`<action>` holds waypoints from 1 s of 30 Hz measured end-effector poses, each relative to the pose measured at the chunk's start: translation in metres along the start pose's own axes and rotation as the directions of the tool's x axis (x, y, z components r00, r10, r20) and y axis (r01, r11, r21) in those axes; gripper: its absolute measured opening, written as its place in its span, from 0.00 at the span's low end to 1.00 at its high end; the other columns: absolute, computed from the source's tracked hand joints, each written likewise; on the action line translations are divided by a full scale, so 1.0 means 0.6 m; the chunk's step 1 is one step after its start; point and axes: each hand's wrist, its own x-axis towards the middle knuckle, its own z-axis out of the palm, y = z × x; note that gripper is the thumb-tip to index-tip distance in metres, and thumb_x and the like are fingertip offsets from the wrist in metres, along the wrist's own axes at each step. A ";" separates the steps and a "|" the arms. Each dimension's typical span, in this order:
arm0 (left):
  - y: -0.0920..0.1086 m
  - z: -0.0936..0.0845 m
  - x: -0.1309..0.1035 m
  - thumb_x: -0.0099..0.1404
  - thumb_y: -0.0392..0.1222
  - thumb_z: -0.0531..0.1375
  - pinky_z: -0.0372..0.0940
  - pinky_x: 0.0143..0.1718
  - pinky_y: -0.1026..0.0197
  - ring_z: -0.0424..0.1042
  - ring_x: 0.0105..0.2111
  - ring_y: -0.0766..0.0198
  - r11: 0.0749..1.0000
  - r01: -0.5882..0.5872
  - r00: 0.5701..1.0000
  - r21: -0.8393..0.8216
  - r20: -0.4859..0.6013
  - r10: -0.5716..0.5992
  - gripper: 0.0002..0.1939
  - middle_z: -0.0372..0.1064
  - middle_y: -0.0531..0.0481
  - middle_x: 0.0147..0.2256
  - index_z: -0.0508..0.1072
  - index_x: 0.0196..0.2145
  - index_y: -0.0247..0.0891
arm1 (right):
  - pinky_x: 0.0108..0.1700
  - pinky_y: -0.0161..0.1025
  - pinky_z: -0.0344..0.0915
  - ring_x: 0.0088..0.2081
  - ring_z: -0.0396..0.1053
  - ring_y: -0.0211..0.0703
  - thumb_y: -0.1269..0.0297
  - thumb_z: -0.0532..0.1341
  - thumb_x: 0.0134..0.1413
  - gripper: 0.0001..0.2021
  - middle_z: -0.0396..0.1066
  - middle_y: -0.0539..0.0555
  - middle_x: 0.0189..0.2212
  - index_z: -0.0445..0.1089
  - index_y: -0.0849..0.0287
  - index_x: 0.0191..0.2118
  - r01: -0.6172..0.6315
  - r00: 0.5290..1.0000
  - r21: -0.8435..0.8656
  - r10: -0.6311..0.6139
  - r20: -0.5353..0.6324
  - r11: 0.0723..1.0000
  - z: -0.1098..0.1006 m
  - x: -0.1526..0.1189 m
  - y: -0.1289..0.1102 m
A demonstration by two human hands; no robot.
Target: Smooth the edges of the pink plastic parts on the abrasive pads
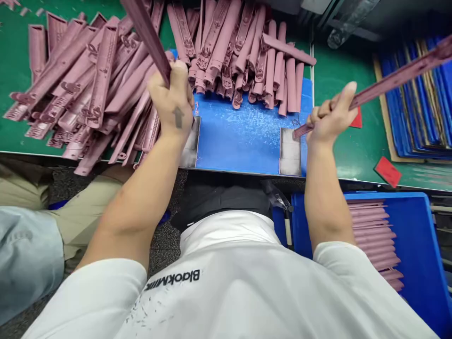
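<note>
My left hand (pixel 174 101) is closed round a long dark pink strip (pixel 148 37) that rises toward the top edge. Another long dark pink strip (pixel 402 70) is gripped in my right hand (pixel 332 113); it slants up to the right edge, and its short lower end shows left of the fist. Both hands are raised over the front of the bench, apart from each other. Between them lies a blue board (pixel 236 141) with grey patches at its left and right sides. Pink moulded parts (pixel 226 42) are heaped at its back, and a larger pile (pixel 88 80) lies left of my left hand.
The green bench (pixel 328 61) carries stacked blue sheets (pixel 420 103) at right and a red piece (pixel 387 172) near its front edge. Below, a blue bin (pixel 420 245) holds rows of pink parts (pixel 374 235). A seated person's leg and sleeve (pixel 28 254) are close at left.
</note>
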 end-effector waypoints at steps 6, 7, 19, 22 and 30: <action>0.002 0.012 -0.007 0.90 0.53 0.67 0.42 0.23 0.55 0.38 0.21 0.65 1.000 -0.015 1.000 -0.008 0.026 0.015 0.41 0.37 0.59 0.21 0.47 0.25 0.46 | 0.25 0.40 0.49 0.21 0.40 0.37 0.31 0.53 0.87 0.32 0.36 0.40 0.24 0.45 0.46 0.34 0.057 0.998 0.026 -0.058 0.025 0.998 0.013 -0.016 0.008; 0.001 0.015 -0.007 0.91 0.52 0.66 0.42 0.23 0.55 0.39 0.20 0.65 1.000 -0.022 1.000 -0.009 0.019 0.022 0.40 0.37 0.59 0.21 0.47 0.25 0.46 | 0.25 0.40 0.48 0.22 0.38 0.37 0.31 0.50 0.88 0.31 0.35 0.40 0.24 0.44 0.45 0.34 0.072 0.997 0.035 -0.072 -0.008 0.997 0.021 -0.018 0.008; 0.005 0.023 -0.009 0.94 0.39 0.59 0.40 0.25 0.53 0.40 0.20 0.63 0.997 -0.057 0.998 -0.044 -0.006 0.057 0.34 0.40 0.58 0.22 0.48 0.28 0.46 | 0.23 0.44 0.54 0.21 0.42 0.42 0.14 0.48 0.76 0.38 0.36 0.41 0.24 0.44 0.44 0.33 -0.007 0.999 -0.024 0.008 0.048 1.000 0.054 -0.014 0.012; 0.002 0.023 -0.009 0.94 0.32 0.53 0.42 0.23 0.51 0.40 0.19 0.62 0.998 -0.061 0.998 -0.007 0.014 0.061 0.34 0.41 0.59 0.19 0.50 0.26 0.47 | 0.23 0.44 0.59 0.21 0.47 0.41 0.16 0.51 0.78 0.38 0.40 0.42 0.23 0.45 0.45 0.33 0.021 0.995 0.011 -0.022 0.093 1.000 0.050 -0.015 0.012; 0.012 0.022 -0.015 0.96 0.31 0.53 0.42 0.26 0.48 0.40 0.21 0.60 1.000 0.018 1.000 0.009 0.003 -0.018 0.35 0.40 0.59 0.19 0.51 0.26 0.46 | 0.24 0.43 0.60 0.22 0.47 0.39 0.17 0.53 0.79 0.38 0.40 0.41 0.23 0.44 0.45 0.33 0.042 0.994 0.022 -0.044 0.096 0.999 0.037 -0.028 0.005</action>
